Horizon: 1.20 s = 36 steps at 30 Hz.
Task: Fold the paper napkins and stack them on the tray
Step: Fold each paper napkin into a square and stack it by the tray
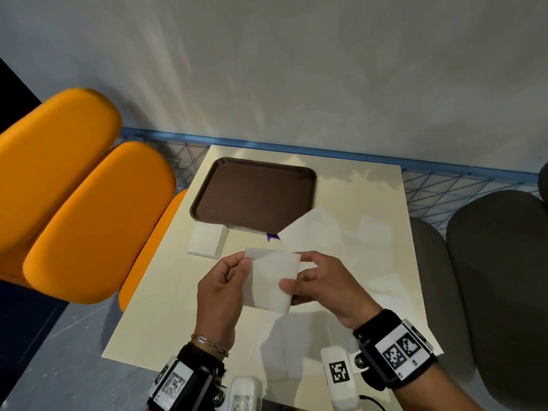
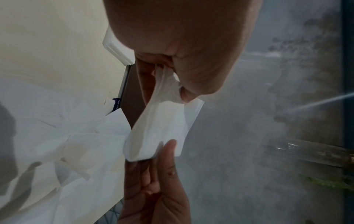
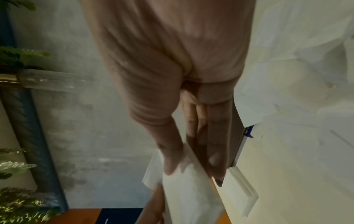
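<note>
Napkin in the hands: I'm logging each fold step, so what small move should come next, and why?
Probably bring the two held edges together to close the fold. The napkin is up off the table, pinched by the left hand and the right hand, and its layers gape apart in the left wrist view. The tray holds no napkins, so stacking comes afterwards.

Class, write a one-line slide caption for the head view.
Both hands, left hand and right hand, pinch a white paper napkin above the cream table, near an empty brown plastic tray.

Thin paper napkin [image 1: 271,277]; textured plastic tray [image 1: 255,194]
</note>
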Available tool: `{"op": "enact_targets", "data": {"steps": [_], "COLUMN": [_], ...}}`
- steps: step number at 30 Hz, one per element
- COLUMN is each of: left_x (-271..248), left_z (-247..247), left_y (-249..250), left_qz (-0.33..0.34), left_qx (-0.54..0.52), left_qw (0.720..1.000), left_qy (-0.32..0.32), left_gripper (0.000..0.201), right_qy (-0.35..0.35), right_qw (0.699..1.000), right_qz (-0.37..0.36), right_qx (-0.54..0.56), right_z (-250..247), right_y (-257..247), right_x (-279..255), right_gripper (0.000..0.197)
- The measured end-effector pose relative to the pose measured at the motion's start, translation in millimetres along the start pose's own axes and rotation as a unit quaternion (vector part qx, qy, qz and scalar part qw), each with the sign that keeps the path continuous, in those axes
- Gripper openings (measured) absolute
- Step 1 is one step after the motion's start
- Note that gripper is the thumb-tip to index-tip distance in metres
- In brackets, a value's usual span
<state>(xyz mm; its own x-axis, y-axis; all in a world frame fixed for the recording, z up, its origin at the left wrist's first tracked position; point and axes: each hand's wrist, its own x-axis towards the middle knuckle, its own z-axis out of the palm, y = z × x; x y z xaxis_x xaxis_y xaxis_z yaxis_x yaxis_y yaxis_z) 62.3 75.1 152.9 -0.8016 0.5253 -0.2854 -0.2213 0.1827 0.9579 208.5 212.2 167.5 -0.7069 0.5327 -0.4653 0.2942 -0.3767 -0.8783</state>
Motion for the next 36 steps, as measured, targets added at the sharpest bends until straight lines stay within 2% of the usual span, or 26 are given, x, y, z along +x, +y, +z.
{"op": "enact_targets", "data": {"steps": [5,10,14,17,19,21,26,30,32,36], "left_x": [2.8,6.2,6.3,7.0,6.3,5.4,5.6,3.9,2.9,-2.2], "left_z": [1.4,2.2,3.7,3.4,3.7,4.9,5.2,5.4,5.6,5.9], "left_y": [-1.7,-0.6,-2.2,-5.2,-6.4,-7.6,-12.0,-10.6,-9.3,-5.1], "left_qz": [0.001,0.012,0.012,0.006,0.003,-0.006,-0.017,-0.012,-0.006,-0.002], "left_qx": [0.004,0.010,0.008,0.008,0.005,-0.005,-0.001,0.014,0.029,0.051], "left_qw": [1.000,1.000,1.000,1.000,1.000,1.000,0.999,1.000,0.999,0.999], "left_qy": [0.009,0.017,0.021,0.021,0.020,0.022,0.031,0.023,0.016,-0.019], "left_gripper": [0.011,0.012,0.013,0.013,0.013,0.013,0.012,0.012,0.012,0.013], "right_qy": [-0.010,-0.065,-0.066,-0.058,-0.026,-0.006,-0.062,-0.073,-0.058,0.016], "right_qw": [0.999,0.997,0.996,0.997,0.999,1.000,0.997,0.996,0.997,0.999], "right_qz": [0.010,0.022,0.026,0.021,0.011,0.010,0.017,0.015,0.011,-0.031], "right_qx": [-0.030,-0.038,-0.049,-0.048,-0.032,-0.016,-0.034,-0.052,-0.040,0.000], "right_z": [-1.1,-1.4,-4.9,-6.4,-7.2,-8.6,-12.9,-16.7,-17.4,-21.0], "right_y": [3.8,6.3,6.9,6.9,8.0,7.7,8.8,12.1,10.0,8.1], "right_x": [1.6,-2.1,-1.5,-1.5,-0.9,-0.4,-2.0,0.8,1.3,7.5], "right_gripper": [0.054,0.056,0.053,0.040,0.022,0.016,0.035,0.037,0.034,0.033]}}
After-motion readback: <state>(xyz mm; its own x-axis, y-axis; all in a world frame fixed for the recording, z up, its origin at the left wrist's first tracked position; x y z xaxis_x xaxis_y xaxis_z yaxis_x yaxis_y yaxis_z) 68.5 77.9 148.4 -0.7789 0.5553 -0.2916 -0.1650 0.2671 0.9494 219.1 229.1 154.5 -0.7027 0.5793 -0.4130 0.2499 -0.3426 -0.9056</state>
